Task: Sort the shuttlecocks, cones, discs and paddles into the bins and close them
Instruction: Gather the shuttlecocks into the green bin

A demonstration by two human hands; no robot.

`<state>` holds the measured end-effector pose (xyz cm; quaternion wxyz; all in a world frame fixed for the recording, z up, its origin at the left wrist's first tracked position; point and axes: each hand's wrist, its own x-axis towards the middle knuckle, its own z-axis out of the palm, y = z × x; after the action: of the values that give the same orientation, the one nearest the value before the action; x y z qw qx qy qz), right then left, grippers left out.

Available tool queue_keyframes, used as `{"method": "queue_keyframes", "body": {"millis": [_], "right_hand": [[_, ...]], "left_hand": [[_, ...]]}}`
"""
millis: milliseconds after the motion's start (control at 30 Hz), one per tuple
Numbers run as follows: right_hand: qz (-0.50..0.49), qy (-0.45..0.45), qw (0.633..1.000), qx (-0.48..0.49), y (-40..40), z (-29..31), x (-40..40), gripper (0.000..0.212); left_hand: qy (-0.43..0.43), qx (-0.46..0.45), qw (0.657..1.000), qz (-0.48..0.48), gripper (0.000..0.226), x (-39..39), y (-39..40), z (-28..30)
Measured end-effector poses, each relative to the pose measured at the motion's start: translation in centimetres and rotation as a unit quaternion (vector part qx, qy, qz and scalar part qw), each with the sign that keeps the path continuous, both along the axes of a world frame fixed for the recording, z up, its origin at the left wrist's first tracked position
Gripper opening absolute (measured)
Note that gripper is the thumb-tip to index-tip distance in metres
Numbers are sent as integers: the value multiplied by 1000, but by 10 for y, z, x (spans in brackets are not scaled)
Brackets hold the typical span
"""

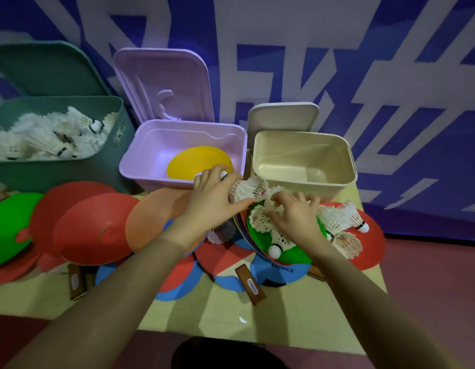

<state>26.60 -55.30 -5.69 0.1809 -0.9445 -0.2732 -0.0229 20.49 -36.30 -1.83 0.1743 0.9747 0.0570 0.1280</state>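
- Teal plastic bin (58,166) at far left stands lid-up and heaped with white feather shuttlecocks, likely their destination; the lilac plastic bin (151,166) holds one yellow disc (193,163); the beige plastic bin (335,155) shows nothing inside
- Red flat discs (79,222) and wooden-handled paddles (251,283) overlap on the table, unsorted
- Left hand (212,203) grips a white feather shuttlecock (253,190), fingers curled round it
- Right hand (295,217) pinches at loose shuttlecocks (260,222) on a green disc (300,253), seemingly gathering several

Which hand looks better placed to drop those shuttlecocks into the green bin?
Probably the left hand: it already holds shuttlecocks and sits nearer the green bin at far left. The right hand is farther away.
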Motion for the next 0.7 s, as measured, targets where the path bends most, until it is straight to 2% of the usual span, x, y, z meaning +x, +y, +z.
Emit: {"method": "queue_keyframes", "body": {"millis": [100,233,367,500,700], "right_hand": [[-33,-3,999,34,3,-7,-3,11],[-41,-62,991,109,1,0,-6,10],[5,-150,971,186,18,31,-8,10],[42,-185,949,253,58,69,-6,8],[95,-244,924,277,154,104,-5,7]], "left_hand": [[10,-2,1000,-5,76,0,3,-3],[-10,-18,1000,0,71,-1,4,-6],[-99,-21,994,37,55,-3,13,10],[-170,-39,982,68,49,-7,43,38],[-231,-38,965,122,49,-21,130,73]]}}
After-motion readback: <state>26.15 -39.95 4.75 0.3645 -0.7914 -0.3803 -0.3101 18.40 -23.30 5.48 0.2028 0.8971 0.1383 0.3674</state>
